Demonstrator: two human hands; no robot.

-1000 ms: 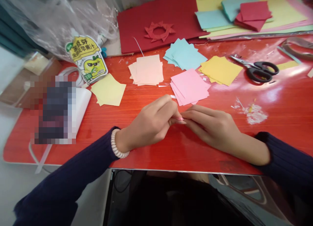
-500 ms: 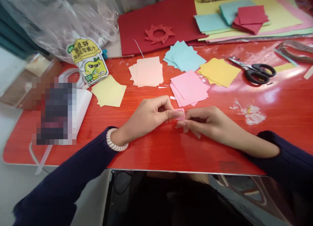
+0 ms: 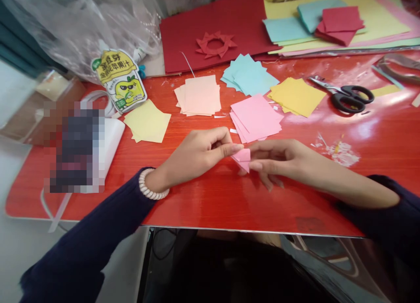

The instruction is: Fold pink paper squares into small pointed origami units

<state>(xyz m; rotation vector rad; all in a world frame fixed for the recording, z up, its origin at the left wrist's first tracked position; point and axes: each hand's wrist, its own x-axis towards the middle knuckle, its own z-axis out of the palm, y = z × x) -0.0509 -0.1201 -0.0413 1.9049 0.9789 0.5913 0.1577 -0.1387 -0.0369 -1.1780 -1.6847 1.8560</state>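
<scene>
A small piece of folded pink paper (image 3: 243, 158) is held above the red table (image 3: 197, 202), its lower end tapering to a point. My left hand (image 3: 210, 152) pinches its upper left part between thumb and fingers. On the paper's right edge, the thumb and index finger of my right hand (image 3: 278, 158) are closed, while the other fingers hang loosely below. Just behind the hands lies a stack of pink paper squares (image 3: 256, 117). Peach squares (image 3: 201, 95) and pale yellow squares (image 3: 151, 121) lie farther left.
Blue squares (image 3: 249, 75) and yellow squares (image 3: 300, 96) lie behind, beside black-handled scissors (image 3: 349, 97). A folded red paper ring (image 3: 215, 45) rests on red sheets (image 3: 243, 14). Paper scraps (image 3: 343, 152) lie at the right; a snack pouch (image 3: 123, 82) stands at the left.
The folded pink paper now shows its pointed lower end, where before only a small strip was visible between the fingers. My right hand has shifted slightly right along with its forearm.
</scene>
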